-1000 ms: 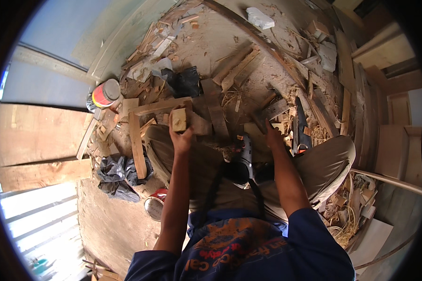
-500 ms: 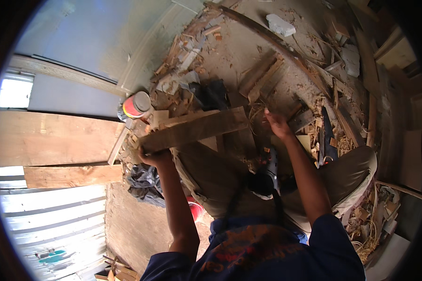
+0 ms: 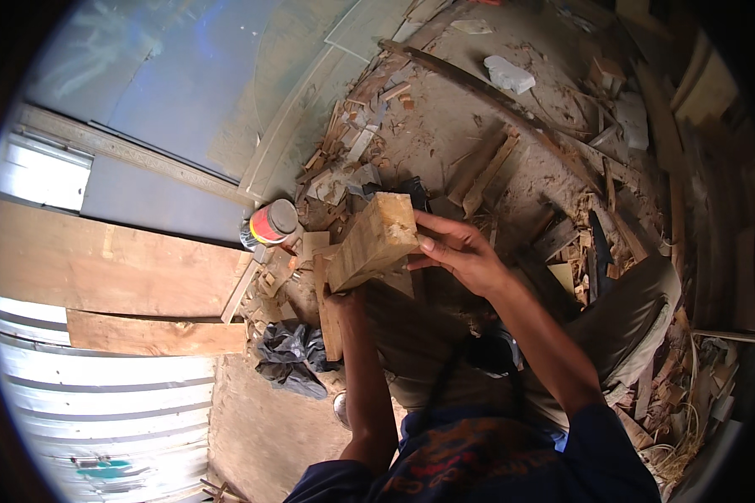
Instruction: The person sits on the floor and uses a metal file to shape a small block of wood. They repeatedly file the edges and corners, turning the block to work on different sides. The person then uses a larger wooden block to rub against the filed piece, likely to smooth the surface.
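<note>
1. Far left: corrugated metal sheet (image 3: 113, 423), bright; brown boards (image 3: 122, 264) across it, one wide, one narrower on its near side.
2. Right of boards: round can (image 3: 273, 223), red, yellow and dark side, grey top. Wood scraps just beside it.
3. Nearer than can: black plastic bag (image 3: 292, 356), crumpled, on the floor.
4. Right of bag: wood strip (image 3: 331, 329), narrow, partly hidden by left forearm.
5. Left hand (image 3: 346, 303): closed around the near left end of the wood block, from below. Fingers mostly hidden by block.
6. Wood block (image 3: 376, 241): thick, squared, pale brown; raised in front of the person between both hands, tilted, one end at left hand, pale cut end far and right.
7. Right hand (image 3: 464, 256): half open, fingers spread, thumb apart, right at the pale end of the block. Can't tell if it grips or only touches.
8. Beyond hands: long dark beam (image 3: 499, 99) slanting across the floor; white chunk (image 3: 509, 75) on its far side.
9. Right: brown trousers (image 3: 633, 323), leg bent outward.
10. Near right: pile of wood scraps and shavings (image 3: 684, 419) beside the leg.
</note>
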### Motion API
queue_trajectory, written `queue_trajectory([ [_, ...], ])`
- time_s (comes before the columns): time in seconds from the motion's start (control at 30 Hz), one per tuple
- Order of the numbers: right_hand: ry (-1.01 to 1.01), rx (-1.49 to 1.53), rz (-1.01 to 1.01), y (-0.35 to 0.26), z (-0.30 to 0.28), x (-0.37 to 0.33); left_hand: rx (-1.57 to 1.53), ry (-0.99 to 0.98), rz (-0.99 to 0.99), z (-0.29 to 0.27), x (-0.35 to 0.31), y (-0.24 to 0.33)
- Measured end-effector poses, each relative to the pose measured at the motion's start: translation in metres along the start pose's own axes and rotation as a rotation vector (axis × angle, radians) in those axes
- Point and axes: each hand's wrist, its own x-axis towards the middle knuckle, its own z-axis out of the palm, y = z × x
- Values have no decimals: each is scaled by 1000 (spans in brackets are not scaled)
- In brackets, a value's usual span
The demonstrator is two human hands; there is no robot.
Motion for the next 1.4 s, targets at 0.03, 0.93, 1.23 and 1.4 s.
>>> queue_trajectory([
  [0.03, 2, -5, -5, -1, 2, -2, -2, 2, -2, 1, -1, -1],
  [0.93, 837, -1260, 636, 144, -370, -85, 1114, -503, 544, 23, -55, -151],
  [1.23, 738, -1667, 791, 169, -410, -71, 1357, -558, 629, 38, -65, -141],
  [1.4, 452, -1934, 628, 181, -467, -78, 1176, -582, 537, 36, -60, -142],
])
